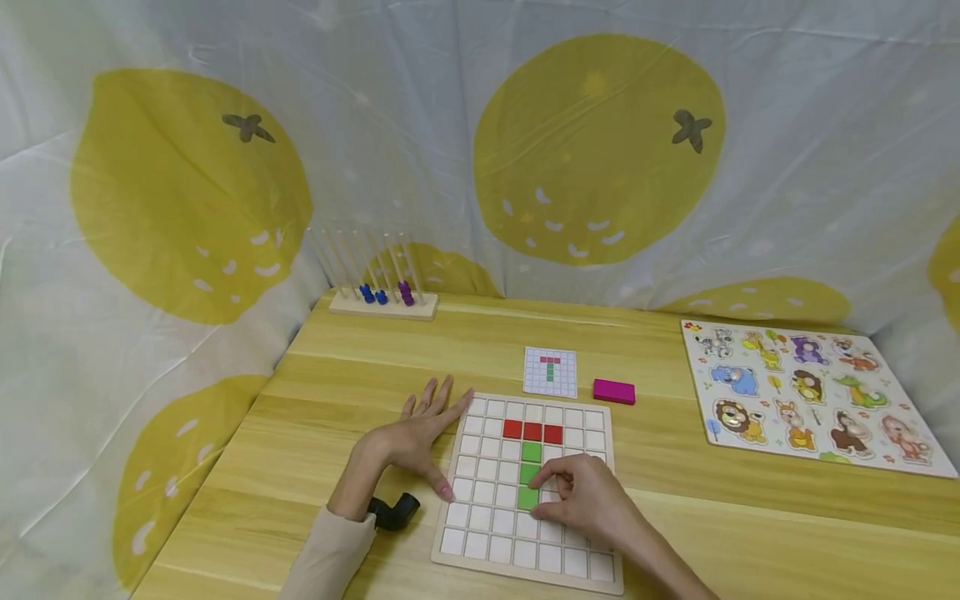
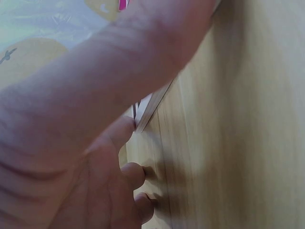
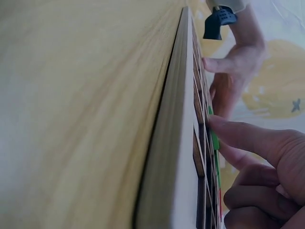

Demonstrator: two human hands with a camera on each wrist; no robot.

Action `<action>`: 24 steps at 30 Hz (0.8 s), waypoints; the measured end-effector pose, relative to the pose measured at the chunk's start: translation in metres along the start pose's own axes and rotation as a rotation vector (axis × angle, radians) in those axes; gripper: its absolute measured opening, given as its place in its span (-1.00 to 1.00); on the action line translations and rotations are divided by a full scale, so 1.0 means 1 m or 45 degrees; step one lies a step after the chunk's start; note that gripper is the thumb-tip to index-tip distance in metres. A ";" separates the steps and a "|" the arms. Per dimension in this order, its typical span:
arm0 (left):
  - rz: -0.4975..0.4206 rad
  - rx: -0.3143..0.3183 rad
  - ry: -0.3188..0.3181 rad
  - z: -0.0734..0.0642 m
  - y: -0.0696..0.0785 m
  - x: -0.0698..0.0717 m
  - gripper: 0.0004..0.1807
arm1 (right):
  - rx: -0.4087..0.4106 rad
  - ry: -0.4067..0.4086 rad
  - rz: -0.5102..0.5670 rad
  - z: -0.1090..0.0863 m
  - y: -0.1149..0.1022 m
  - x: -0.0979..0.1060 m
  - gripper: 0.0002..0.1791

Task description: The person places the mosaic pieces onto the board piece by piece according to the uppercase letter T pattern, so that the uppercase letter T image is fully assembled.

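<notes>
A wooden grid board (image 1: 487, 563) lies on the table, its squares mostly white. Three red tiles (image 1: 532, 432) form a row near its top. Below their middle runs a column of three green tiles (image 1: 531, 452). With thumb and index finger, my right hand (image 1: 588, 496) pinches the lowest green tile (image 1: 528, 499); the right wrist view shows this green tile (image 3: 214, 138) standing slightly proud of the grid. My left hand (image 1: 416, 442) spreads its fingers along the board's left edge, thumb and index fingertip at the rim.
Behind the board lie a pattern card (image 1: 551, 383) showing a red and green T and a magenta block (image 1: 614, 392). An animal puzzle (image 1: 817, 396) lies at right. A peg stand (image 1: 382, 308) with blue and purple pieces stands at the back left.
</notes>
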State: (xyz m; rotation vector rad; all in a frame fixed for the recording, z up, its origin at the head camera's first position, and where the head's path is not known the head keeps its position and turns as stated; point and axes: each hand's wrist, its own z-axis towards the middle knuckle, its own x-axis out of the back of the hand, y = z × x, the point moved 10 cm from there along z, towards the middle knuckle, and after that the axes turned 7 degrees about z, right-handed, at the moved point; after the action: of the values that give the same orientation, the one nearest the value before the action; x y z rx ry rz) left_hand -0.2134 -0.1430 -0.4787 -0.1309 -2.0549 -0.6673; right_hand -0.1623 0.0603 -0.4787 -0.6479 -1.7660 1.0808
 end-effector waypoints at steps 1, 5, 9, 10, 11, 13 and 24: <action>0.001 0.001 -0.001 0.000 0.000 0.000 0.60 | 0.002 -0.012 0.018 0.000 0.001 0.000 -0.78; 0.002 0.004 -0.001 0.000 0.000 0.000 0.60 | 0.030 -0.047 0.069 0.003 0.002 -0.001 -0.77; -0.002 -0.003 -0.001 -0.001 0.001 0.002 0.59 | 0.032 -0.056 0.078 0.004 0.003 -0.001 -0.77; -0.003 -0.005 -0.002 -0.001 0.001 0.002 0.59 | 0.029 -0.055 0.080 0.004 0.003 0.000 -0.77; -0.002 -0.005 -0.002 -0.001 0.001 0.002 0.59 | 0.026 -0.053 0.084 0.004 0.003 0.000 -0.77; -0.002 -0.006 0.000 -0.001 0.001 0.002 0.60 | 0.022 -0.049 0.087 0.005 0.004 0.001 -0.78; 0.003 0.008 0.003 0.001 -0.002 -0.002 0.60 | -0.044 -0.050 0.088 0.003 0.012 0.001 -0.79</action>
State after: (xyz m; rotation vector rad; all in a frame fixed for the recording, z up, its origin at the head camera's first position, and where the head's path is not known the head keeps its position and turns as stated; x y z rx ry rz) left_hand -0.2137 -0.1435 -0.4812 -0.1293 -2.0536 -0.6593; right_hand -0.1660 0.0656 -0.4890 -0.7185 -1.8109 1.1187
